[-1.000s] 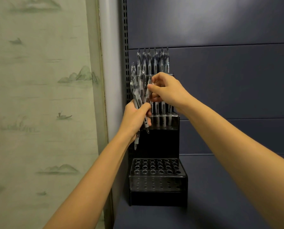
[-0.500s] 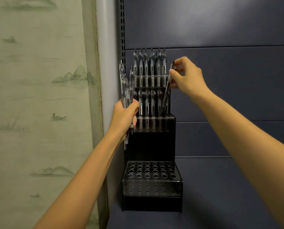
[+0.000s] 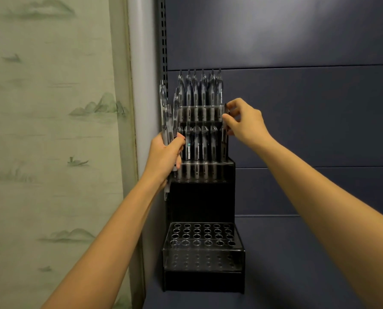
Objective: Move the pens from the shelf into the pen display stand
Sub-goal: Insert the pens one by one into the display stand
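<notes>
A black stepped pen display stand (image 3: pixel 202 201) stands against the dark blue shelf back. Its top and middle tiers hold rows of clear pens (image 3: pixel 199 94), and its lowest tier (image 3: pixel 202 236) shows only bare holes. My left hand (image 3: pixel 165 158) grips a bundle of several clear pens (image 3: pixel 167 114) upright, just left of the stand. My right hand (image 3: pixel 245 123) pinches a single pen (image 3: pixel 224 139) at its upper end. That pen stands at the right end of the middle tier, its lower part down among the row.
The dark blue shelf floor (image 3: pixel 297 275) stretches to the right of the stand. A slotted metal upright (image 3: pixel 163 41) and a pale pillar (image 3: pixel 139 85) border the stand on the left. Beyond them hangs a green landscape wall covering (image 3: pixel 52 130).
My right hand pulled one pen out of the bundle, carried it right, then lowered it into the right end of the middle tier. My left hand shifted slightly left with the bundle.
</notes>
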The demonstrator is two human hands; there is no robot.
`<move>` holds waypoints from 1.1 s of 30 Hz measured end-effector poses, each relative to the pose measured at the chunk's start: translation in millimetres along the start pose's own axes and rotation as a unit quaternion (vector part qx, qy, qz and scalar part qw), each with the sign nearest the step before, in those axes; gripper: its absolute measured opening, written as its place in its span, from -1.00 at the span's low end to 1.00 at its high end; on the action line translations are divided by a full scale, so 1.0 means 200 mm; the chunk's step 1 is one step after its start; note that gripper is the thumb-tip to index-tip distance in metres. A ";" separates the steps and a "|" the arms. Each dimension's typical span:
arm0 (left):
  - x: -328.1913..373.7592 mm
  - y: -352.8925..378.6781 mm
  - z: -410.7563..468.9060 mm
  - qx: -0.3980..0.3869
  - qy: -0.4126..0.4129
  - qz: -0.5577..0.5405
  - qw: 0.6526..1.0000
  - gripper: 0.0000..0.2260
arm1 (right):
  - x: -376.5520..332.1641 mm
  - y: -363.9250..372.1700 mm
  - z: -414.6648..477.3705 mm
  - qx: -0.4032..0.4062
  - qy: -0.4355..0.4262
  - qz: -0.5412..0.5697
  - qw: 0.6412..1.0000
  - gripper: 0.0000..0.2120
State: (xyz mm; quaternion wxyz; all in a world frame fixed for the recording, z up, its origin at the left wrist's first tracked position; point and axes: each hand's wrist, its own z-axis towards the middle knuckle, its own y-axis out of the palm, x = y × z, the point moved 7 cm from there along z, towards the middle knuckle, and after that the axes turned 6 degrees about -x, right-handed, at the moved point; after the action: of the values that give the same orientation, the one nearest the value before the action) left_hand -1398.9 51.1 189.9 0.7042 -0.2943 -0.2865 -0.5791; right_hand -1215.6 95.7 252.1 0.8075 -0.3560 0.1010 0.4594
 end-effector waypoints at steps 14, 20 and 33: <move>0.01 0.02 -0.04 0.003 0.006 -0.004 1.000 -0.85 | -0.01 -0.02 -0.01 -0.033 0.018 -0.014 0.999 -0.75; 0.00 -0.01 -0.07 0.016 -0.005 0.001 1.000 -0.86 | 0.05 0.08 -0.08 -0.071 0.021 -0.070 0.995 -0.74; -0.08 -0.11 -0.12 -0.015 -0.039 -0.038 0.998 -0.93 | -0.33 0.13 -0.16 -0.027 -0.055 -0.016 0.998 -0.75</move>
State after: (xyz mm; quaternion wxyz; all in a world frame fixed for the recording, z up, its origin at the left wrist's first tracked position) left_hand -1422.0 39.8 162.7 0.6656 -0.3162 -0.3163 -0.5975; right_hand -1267.8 39.7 248.9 0.8089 -0.3535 0.0382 0.4682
